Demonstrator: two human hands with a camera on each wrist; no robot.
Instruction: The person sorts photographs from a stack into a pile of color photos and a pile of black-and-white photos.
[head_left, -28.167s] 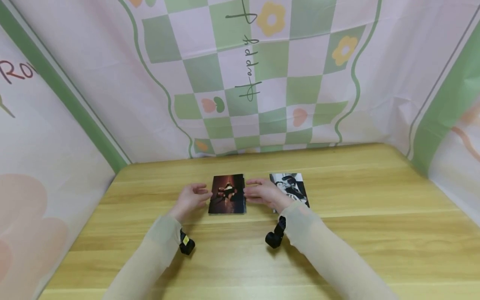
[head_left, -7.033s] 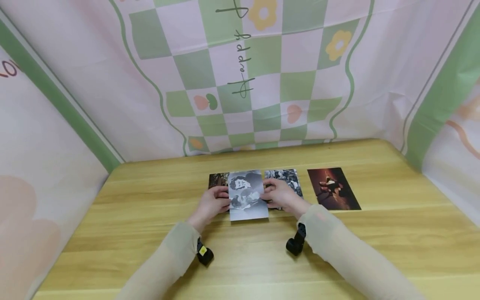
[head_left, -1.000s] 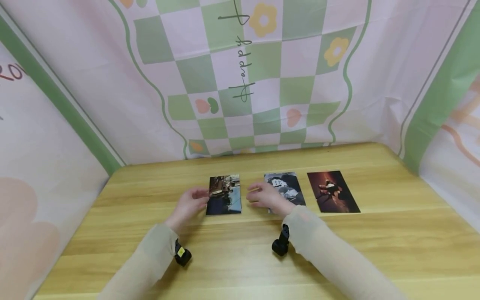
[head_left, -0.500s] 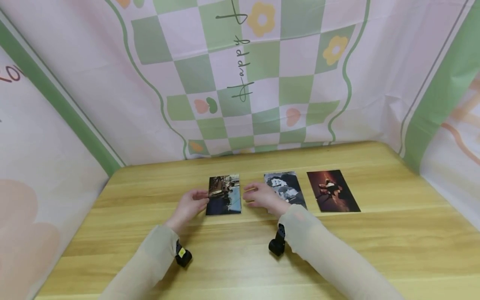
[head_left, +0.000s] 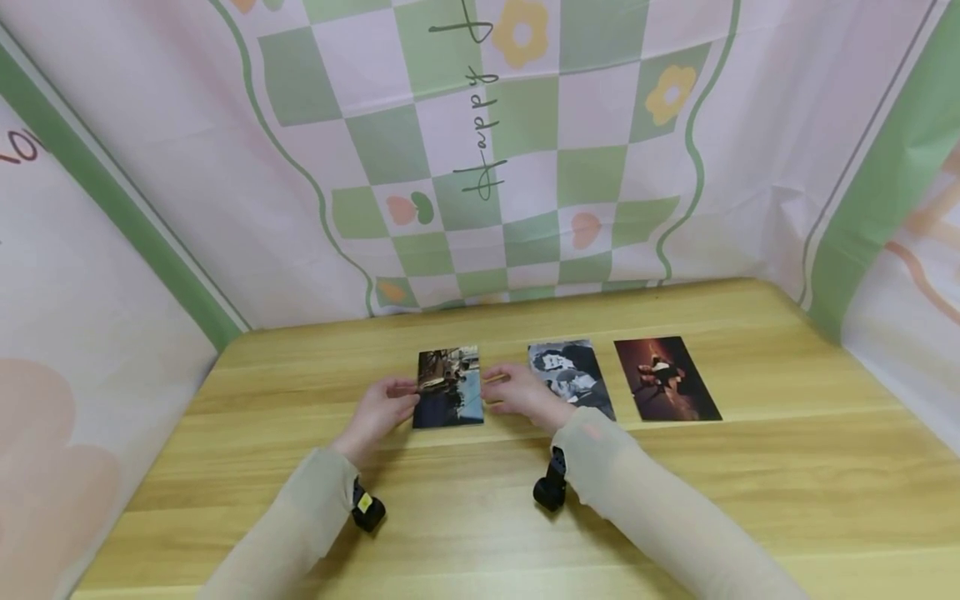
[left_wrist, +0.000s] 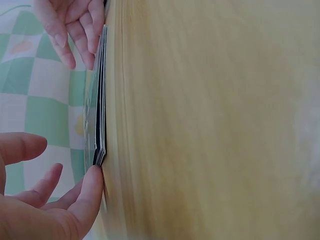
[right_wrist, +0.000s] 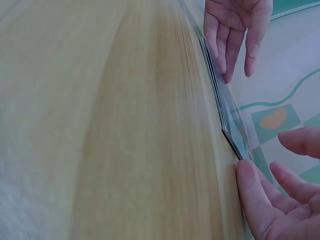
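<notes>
A thin stack of photos lies flat on the wooden table, its top print dark with a pale blue patch. My left hand is at the stack's left edge with straight fingers. In the left wrist view one fingertip touches the stack at its near corner. My right hand is at the right edge, fingers extended. The right wrist view shows a fingertip against the corner of the stack. Neither hand has lifted a print.
A black-and-white photo lies just right of my right hand, and a dark reddish photo lies further right. Pink and green checked cloth walls the table at the back and both sides.
My right hand has slid a little left, from beside the black-and-white photo to the stack's right edge. The left hand and the photos have stayed put.
</notes>
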